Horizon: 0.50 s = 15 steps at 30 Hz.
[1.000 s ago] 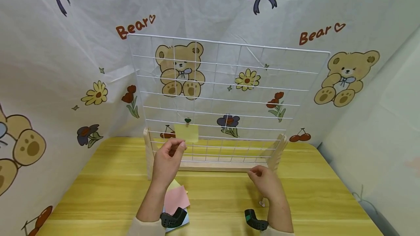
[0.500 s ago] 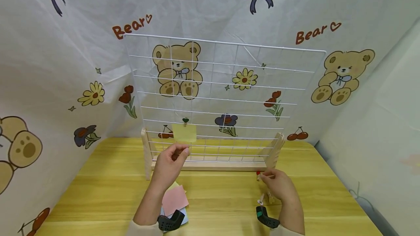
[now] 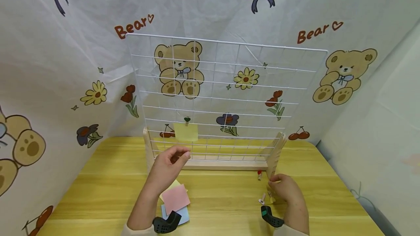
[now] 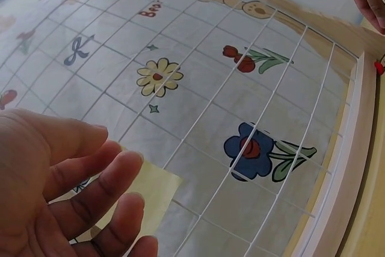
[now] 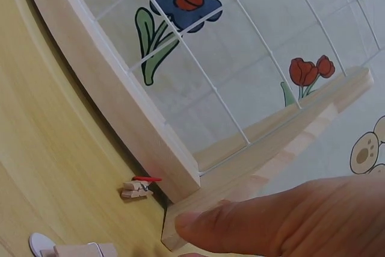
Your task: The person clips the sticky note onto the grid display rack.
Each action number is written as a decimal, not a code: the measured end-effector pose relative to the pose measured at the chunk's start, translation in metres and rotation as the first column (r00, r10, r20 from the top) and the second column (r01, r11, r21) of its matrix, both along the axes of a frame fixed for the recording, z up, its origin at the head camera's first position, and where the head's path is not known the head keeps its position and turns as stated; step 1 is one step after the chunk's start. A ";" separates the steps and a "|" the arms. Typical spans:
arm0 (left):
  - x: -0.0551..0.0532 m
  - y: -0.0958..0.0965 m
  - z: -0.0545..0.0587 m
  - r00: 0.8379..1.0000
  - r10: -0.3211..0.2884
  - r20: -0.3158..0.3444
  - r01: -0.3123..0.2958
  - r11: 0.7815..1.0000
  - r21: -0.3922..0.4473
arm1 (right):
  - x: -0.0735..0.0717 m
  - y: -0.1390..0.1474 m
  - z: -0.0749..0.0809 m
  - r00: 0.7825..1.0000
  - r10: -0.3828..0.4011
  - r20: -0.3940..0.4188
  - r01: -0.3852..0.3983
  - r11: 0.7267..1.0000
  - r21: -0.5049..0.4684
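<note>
My left hand (image 3: 170, 165) hovers in front of the wire grid rack (image 3: 226, 166), fingers loosely curved, nothing visible between them. Just above it in the head view, a yellow sticky note (image 3: 186, 132) hangs from the wires under a green-heart clip (image 3: 187, 120). The left wrist view shows that note (image 4: 153, 200) behind the fingers. My right hand (image 3: 289, 189) is by the rack's right wooden foot; its thumb (image 5: 240, 227) overlaps the foot in the right wrist view, contact unclear. Beside it lie a red-topped mini clothespin (image 3: 259, 175), a white-topped one (image 3: 262, 199) and a yellowish one (image 3: 271, 197).
Sticky notes lie left of centre on the wooden table: pink (image 3: 175, 199), blue (image 3: 183, 214) and partly hidden yellow. A white cloth printed with bears and flowers (image 3: 210, 10) hangs behind the rack. Each wrist wears a black device (image 3: 271, 217).
My right hand has moved right and nearer, uncovering the small clothespins. My left hand has dropped slightly from the hanging yellow note, which stays in place.
</note>
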<state>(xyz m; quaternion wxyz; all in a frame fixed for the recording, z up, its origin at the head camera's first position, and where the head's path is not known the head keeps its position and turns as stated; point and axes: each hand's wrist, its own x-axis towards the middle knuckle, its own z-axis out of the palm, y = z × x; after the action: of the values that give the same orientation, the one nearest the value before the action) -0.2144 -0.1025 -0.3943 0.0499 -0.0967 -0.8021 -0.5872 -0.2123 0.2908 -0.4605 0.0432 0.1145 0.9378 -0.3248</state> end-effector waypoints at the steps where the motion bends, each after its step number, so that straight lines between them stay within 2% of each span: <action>1: 0.000 0.001 0.000 1.000 -0.008 0.005 0.008 1.000 -0.008 | 0.000 0.001 0.000 1.000 0.001 0.006 -0.001 1.000 -0.004; 9: 0.002 0.004 0.000 0.997 -0.081 0.014 0.082 0.995 -0.055 | -0.006 -0.007 -0.009 0.999 0.011 -0.032 -0.011 1.000 0.003; 15: 0.001 -0.003 -0.004 0.997 -0.074 0.025 0.077 0.990 -0.121 | -0.008 -0.014 -0.010 0.998 0.042 -0.052 -0.042 0.999 0.008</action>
<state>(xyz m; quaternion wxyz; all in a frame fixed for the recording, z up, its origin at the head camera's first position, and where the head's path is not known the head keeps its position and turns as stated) -0.2137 -0.1055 -0.3984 0.0136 -0.1240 -0.8325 -0.5398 -0.2203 0.2771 -0.4710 0.0250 0.0863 0.9420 -0.3233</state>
